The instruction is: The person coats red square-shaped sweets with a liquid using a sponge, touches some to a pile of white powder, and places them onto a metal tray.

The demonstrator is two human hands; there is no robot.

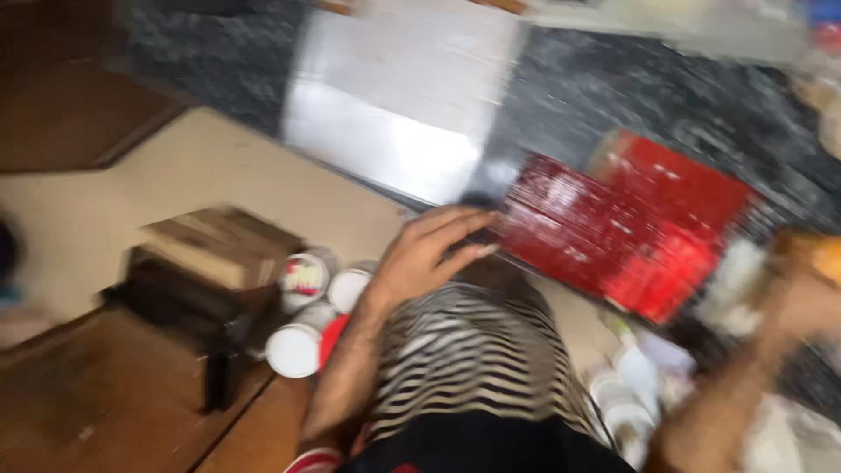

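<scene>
Left hand (pixel 434 254) with fingers spread flat, fingertips touching the near edge of a flat red rectangular box (pixel 626 223) on the dark speckled stone table (pixel 613 96). Right hand (pixel 802 293) blurred beyond the box's far end, grip impossible to tell. Just beside the left wrist, white round lidded tubs (pixel 307 315); past them, a brown cardboard box (pixel 223 241).

Both my forearms are bare, no watch or rings I can make out through the blur. Left hand (pixel 429 254), right hand (pixel 810 298). Torso wears black-and-cream wavy striped fabric; red-and-white striped sleeve edge near left elbow.
</scene>
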